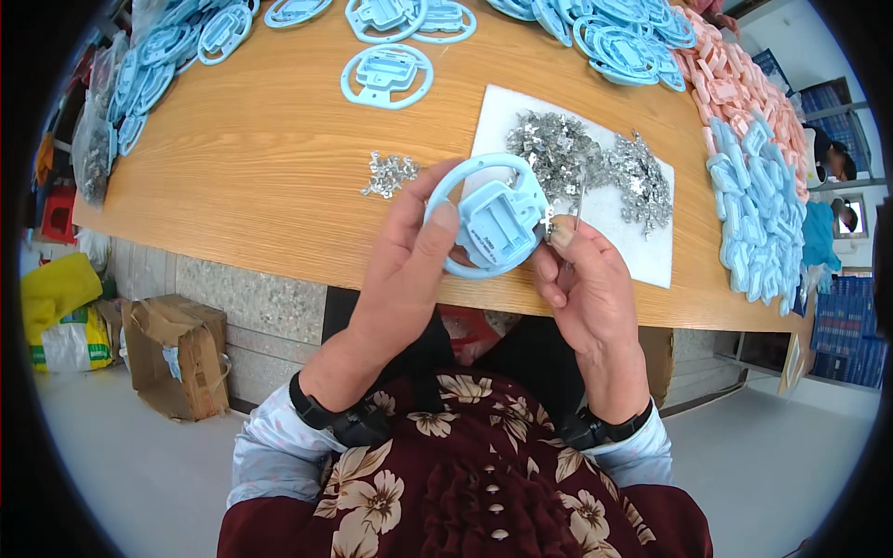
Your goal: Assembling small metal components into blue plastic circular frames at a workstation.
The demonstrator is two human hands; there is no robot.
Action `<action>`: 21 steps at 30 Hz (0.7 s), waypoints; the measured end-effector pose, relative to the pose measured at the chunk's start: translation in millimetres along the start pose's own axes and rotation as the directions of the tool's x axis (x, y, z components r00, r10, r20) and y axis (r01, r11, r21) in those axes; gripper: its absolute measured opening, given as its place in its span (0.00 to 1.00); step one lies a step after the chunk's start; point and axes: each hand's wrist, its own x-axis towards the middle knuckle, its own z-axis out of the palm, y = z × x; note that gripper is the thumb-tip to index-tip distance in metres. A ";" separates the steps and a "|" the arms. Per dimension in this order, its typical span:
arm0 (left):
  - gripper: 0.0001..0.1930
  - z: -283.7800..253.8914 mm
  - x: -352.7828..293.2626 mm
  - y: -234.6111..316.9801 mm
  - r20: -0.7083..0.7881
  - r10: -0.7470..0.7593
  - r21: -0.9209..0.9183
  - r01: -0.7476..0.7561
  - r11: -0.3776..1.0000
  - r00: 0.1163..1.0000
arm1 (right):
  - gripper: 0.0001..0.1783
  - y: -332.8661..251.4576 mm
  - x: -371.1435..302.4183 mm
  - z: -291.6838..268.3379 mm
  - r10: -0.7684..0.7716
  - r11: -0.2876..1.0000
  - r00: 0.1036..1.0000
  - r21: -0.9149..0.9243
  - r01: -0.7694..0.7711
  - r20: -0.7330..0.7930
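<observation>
You're holding the blue ring (490, 221) upright over the near table (279, 186) edge, left hand (409, 251) gripping its left rim. Right hand (581, 279) is pinching tweezers (578, 206) just right of its centre block, tips pointing far. Clips (595, 167) are lying on the white pad (642, 251) beyond.

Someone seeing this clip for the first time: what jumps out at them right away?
Dead centre, the left hand holds a light blue plastic ring part above the near edge of the wooden table, while the right hand pinches a thin metal tool at its side. Just behind lies a white mat heaped with small shiny metal clips, and heaps of blue ring parts crowd the far edge.
</observation>
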 end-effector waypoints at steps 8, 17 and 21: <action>0.18 -13.5 20.2 12.9 0.066 -0.066 0.360 0.038 0.932 0.996 | 0.06 -2.7 -8.4 -16.4 -0.465 0.710 0.878 -0.545 0.445 0.111; 0.17 -13.0 33.2 12.9 0.110 -0.121 0.692 0.011 0.722 0.986 | 0.10 -8.2 12.6 -15.3 -0.455 0.253 0.793 -0.795 0.551 0.405; 0.16 -11.9 32.6 12.5 0.106 -0.122 0.683 0.017 0.730 0.987 | 0.11 -6.2 18.7 -10.8 -0.454 0.204 0.769 -0.788 0.582 0.451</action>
